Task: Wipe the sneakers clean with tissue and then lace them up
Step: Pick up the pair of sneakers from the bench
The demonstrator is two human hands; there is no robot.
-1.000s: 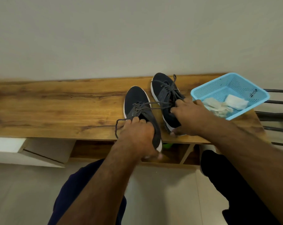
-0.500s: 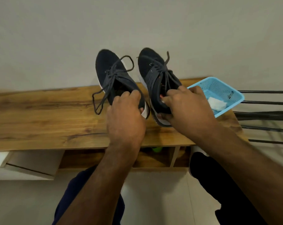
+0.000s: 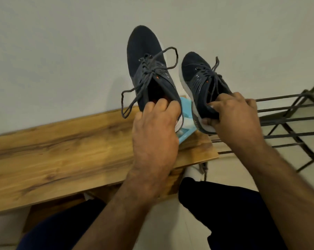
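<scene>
Left hand grips the heel collar of the left dark navy knit sneaker with grey laces, right hand pinches the heel of its laced twin; each shoe runs lengthwise away from its grip, toe toward the pale wall. Both are airborne above the right end of the brown wood-grain bench, hiding most of the light blue plastic mesh basket. Half a second ago they hung lower and further left, over the benchtop; now the right shoe is nearest the black metal wire rack.

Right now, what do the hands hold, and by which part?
Left hand grips the left sneaker by its heel collar; right hand grips the right sneaker likewise.
</scene>
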